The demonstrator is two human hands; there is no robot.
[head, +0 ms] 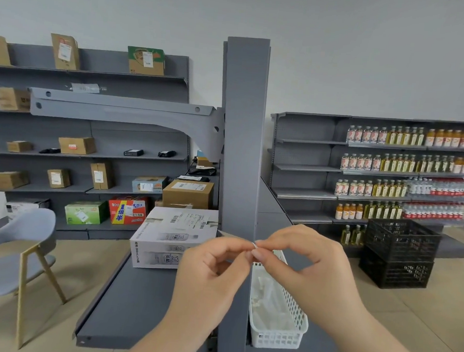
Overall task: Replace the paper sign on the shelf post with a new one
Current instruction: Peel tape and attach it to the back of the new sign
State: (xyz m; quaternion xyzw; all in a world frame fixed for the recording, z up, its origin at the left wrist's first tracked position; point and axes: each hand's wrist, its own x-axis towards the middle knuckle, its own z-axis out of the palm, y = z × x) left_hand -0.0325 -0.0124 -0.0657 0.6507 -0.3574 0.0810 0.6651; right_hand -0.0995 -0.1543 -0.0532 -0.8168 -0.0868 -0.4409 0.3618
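Both hands, left hand and right hand, pinch a small white scrap before the bare shelf post; judged next: fetching the new sign.

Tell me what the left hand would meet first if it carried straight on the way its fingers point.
The right hand: the left hand points right, fingertips already meeting over a tiny white scrap.

Tiny pale scrap between both hands' fingertips, too small to identify; forearms cut off at bottom edge.
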